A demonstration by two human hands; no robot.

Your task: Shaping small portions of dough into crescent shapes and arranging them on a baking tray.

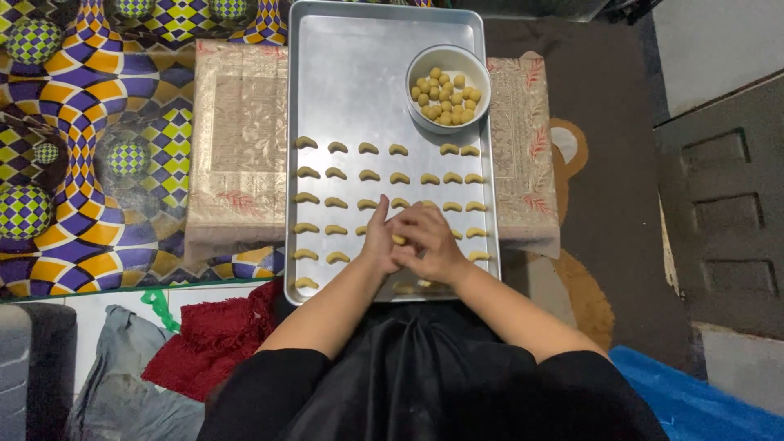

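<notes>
Both hands meet over the lower middle of the metal baking tray (343,73), the left hand (378,238) and right hand (431,245) overlapping so that only a small yellow dough piece (398,239) shows between the fingers, which appear pinched narrowly on it, though how each hand grips is hidden. The hands also cover several of the crescent-shaped dough pieces (336,174) laid in rows on the tray, and those at its near edge are hard to make out. A white bowl (448,87) stands at the tray's far right corner holding small yellow dough balls (445,95); the tray rests on a low bench under a patterned beige cloth (238,147).
</notes>
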